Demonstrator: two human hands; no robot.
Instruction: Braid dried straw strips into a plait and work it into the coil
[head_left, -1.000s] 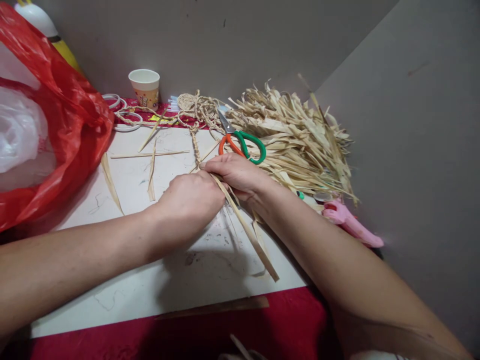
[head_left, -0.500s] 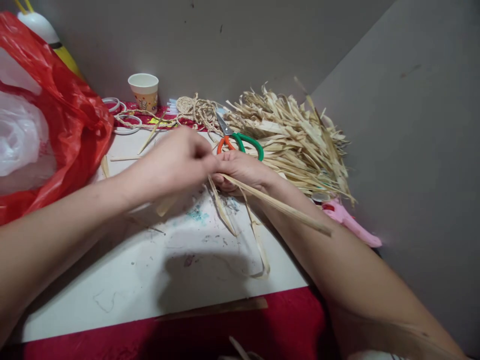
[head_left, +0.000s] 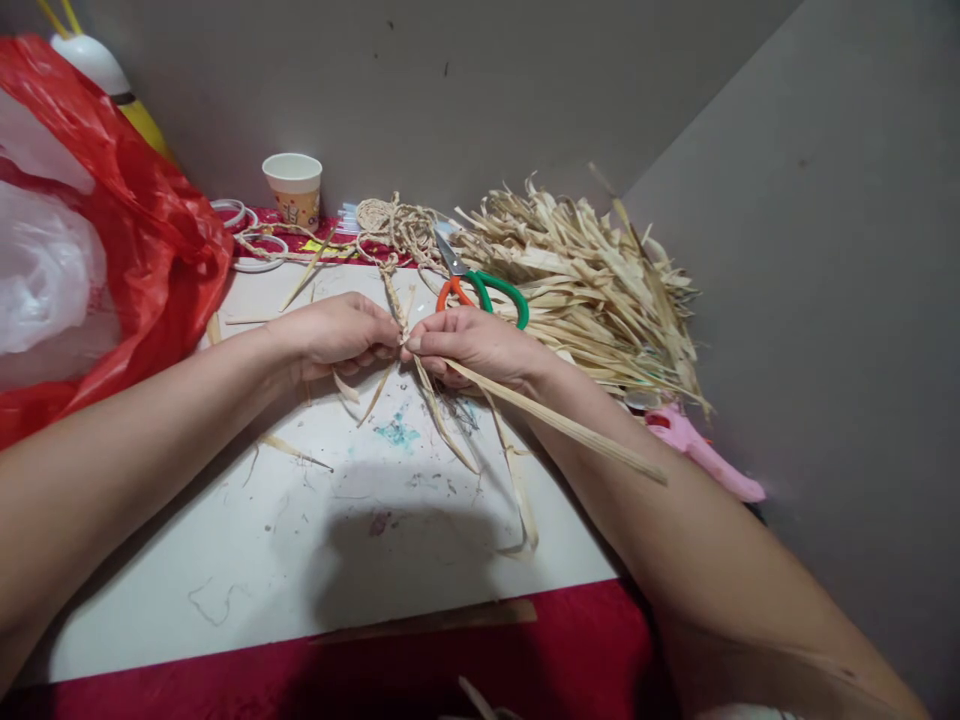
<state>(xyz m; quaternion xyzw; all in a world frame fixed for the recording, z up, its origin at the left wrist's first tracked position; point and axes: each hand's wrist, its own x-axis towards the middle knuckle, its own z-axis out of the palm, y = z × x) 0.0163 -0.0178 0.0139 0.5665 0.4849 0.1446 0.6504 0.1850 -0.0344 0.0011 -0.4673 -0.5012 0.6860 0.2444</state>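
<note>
My left hand point(head_left: 341, 335) and my right hand point(head_left: 472, 345) meet above the white board point(head_left: 285, 550), fingertips pinched close together at the end of a braided straw cord point(head_left: 392, 292). The cord runs back from my fingers toward a coil of braided cord point(head_left: 394, 222). Long dry straw strips point(head_left: 559, 412) trail from my right hand toward the lower right, and others hang down over the board. Below my left hand, short loose strip ends point(head_left: 375, 395) stick out. Scissors point(head_left: 469, 278) with orange and green handles lie just behind my right hand.
A bundle of dry straw strips point(head_left: 577, 270) fills the back right. Beside it lies a pink glue gun point(head_left: 705, 455). A paper cup point(head_left: 292, 190) and white rings point(head_left: 259, 255) stand at the back. To the left is a red plastic bag point(head_left: 172, 230); red cloth point(head_left: 585, 640) borders the board.
My left hand has come down from its raised, blurred position over the cord, and its fingers now pinch beside my right hand. The braided cord behind them has come into view.
</note>
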